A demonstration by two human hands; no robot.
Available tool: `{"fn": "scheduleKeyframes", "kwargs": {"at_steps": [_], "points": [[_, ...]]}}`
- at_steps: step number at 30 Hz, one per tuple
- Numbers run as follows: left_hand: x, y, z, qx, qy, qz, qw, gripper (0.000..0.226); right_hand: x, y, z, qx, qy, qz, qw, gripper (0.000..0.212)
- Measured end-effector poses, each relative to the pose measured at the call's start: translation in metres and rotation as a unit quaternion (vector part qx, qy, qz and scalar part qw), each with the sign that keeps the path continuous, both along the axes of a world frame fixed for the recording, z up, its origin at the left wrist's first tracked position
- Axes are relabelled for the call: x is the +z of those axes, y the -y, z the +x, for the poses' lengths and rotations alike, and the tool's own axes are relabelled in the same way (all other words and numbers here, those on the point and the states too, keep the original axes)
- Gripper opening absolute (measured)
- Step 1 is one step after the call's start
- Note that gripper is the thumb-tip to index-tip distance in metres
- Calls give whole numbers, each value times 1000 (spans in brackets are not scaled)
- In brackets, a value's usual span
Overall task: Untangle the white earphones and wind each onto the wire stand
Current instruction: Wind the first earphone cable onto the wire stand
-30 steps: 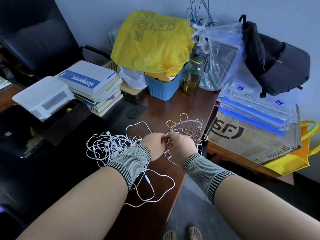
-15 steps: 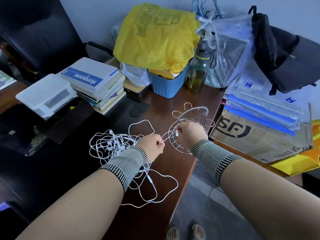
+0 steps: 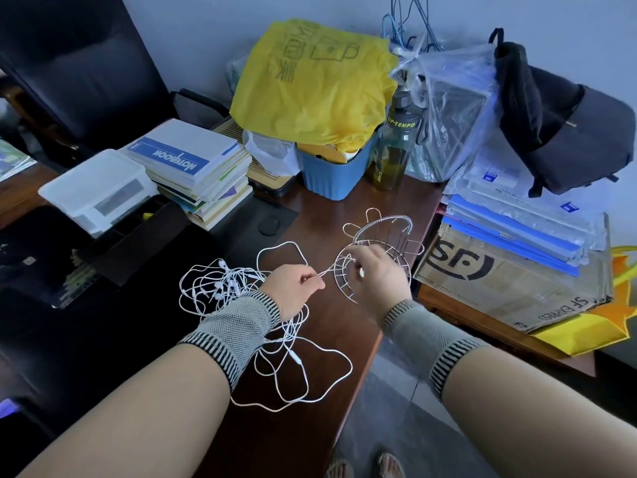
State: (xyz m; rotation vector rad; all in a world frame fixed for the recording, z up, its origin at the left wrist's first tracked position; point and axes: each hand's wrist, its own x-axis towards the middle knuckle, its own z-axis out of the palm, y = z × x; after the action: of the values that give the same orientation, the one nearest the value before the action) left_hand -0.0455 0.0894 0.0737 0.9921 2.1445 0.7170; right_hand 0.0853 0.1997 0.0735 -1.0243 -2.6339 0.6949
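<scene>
Clearly the left hand (image 3: 296, 291) pinches a taut cord running to the wire stand (image 3: 379, 250), which the right hand (image 3: 375, 270) seemingly grips — pulling harder could tighten the earphone tangle (image 3: 220, 288) beside it on the desk (image 3: 327, 339).

Your widest bare stretch of desk (image 3: 320, 215) lies at the centre of the frame, between the book stack (image 3: 193, 174) on the left and the cardboard box (image 3: 510, 281) on the right. Across the top, the blue tub (image 3: 332, 174) and bottle (image 3: 393, 150) wall it off. At lower centre, earphone cable loops (image 3: 296, 367) sprawl over the wood. The wire stand (image 3: 382, 243) sits just beside the box.
</scene>
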Motion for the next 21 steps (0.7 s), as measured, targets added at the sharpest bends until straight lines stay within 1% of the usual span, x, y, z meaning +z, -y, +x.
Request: {"fn": "scheduleKeyframes", "kwargs": {"at_steps": [2, 3, 5, 9, 11, 14, 17, 19, 21], "points": [[1, -3, 6, -20, -32, -8, 999, 25, 3, 20, 1, 73, 43, -7, 996, 40], [2, -4, 8, -29, -43, -12, 999, 27, 2, 28, 2, 89, 67, -12, 994, 38], [5, -2, 10, -37, -44, -15, 998, 30, -1, 31, 3, 68, 92, -14, 993, 31], [14, 16, -2, -9, 25, -20, 999, 27, -6, 21, 9, 4, 125, -23, 992, 28], [21, 30, -14, 18, 41, -25, 999, 26, -9, 13, 15, -30, 145, -28, 989, 27], [33, 49, -31, 62, 61, -18, 996, 26, -11, 6, 26, -64, 143, -27, 987, 25], [38, 55, -35, 65, 46, -3, 997, 24, -9, 8, 29, -75, 136, -41, 987, 25], [39, 53, -29, 50, 48, 7, 998, 23, -3, 15, 27, -75, 139, -40, 987, 32], [39, 44, -16, 19, 49, 14, 999, 24, 7, 27, 24, -50, 92, -24, 994, 44]]}}
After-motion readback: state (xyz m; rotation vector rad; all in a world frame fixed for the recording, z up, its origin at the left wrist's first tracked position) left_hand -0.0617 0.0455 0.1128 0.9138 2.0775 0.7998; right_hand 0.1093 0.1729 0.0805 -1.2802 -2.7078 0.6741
